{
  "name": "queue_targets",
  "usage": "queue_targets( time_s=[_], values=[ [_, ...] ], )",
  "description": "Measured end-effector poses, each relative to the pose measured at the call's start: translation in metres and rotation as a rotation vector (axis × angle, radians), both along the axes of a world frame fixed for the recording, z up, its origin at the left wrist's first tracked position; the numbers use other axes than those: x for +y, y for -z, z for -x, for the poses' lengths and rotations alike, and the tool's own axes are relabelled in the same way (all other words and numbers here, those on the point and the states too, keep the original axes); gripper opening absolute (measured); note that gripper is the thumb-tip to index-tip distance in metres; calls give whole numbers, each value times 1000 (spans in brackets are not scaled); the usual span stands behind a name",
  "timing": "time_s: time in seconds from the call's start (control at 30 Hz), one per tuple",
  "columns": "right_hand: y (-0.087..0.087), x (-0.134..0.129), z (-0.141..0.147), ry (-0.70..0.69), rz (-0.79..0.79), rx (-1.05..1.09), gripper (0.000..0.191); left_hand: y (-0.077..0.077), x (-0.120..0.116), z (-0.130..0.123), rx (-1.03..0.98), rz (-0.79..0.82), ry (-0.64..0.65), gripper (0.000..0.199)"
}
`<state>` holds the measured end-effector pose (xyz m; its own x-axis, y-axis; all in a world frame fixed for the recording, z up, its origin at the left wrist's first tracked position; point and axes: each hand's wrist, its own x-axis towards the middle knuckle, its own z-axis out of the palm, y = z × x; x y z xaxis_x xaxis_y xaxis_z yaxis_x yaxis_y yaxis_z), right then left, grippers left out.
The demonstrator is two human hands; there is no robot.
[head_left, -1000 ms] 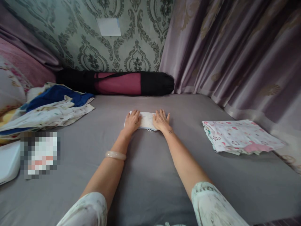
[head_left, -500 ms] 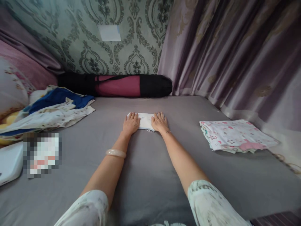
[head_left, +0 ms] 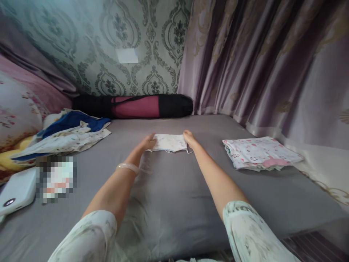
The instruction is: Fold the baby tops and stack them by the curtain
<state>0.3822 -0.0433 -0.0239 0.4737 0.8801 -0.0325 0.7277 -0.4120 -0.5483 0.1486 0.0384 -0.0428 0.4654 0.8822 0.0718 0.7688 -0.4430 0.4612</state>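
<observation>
A small folded white cloth (head_left: 170,143) with a faint print lies on the grey sheet in front of me, a few thin strings showing at its near edge. At its left end is my left hand (head_left: 148,141), fingers closed around that side. My right hand (head_left: 188,138) pinches the right end, its fingers partly hidden from view. Both arms are stretched forward, and the cloth lies flat between the two hands.
A stack of folded printed cloth (head_left: 261,153) lies to the right. On the left are rumpled clothes (head_left: 79,127), a white device (head_left: 20,191) and a blurred-out item (head_left: 58,180). Behind, a black and maroon long bag (head_left: 136,106) rests against the wall beside curtains (head_left: 231,65).
My hands have gone from lying flat on top of the cloth to holding its left and right ends. The view has tilted up slightly.
</observation>
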Motion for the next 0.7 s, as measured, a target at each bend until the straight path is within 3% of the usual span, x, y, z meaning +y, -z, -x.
queue_targets(
  time_s=[0.2, 0.27, 0.53, 0.7],
  values=[
    [-2, -16, -30, 76, 88, 15, 33, -16, 10, 34, 14, 103, -371, 37],
    [0, -19, -32, 85, 122, 1, 29, -18, 10, 42, 43, 137, -437, 35],
    [-6, -21, -7, 107, 216, -91, 41, -21, 10, 32, 99, 238, -464, 37],
    [-11, -21, 8, 60, 236, -121, 40, -29, 6, 21, 88, 284, -462, 27]
  ],
)
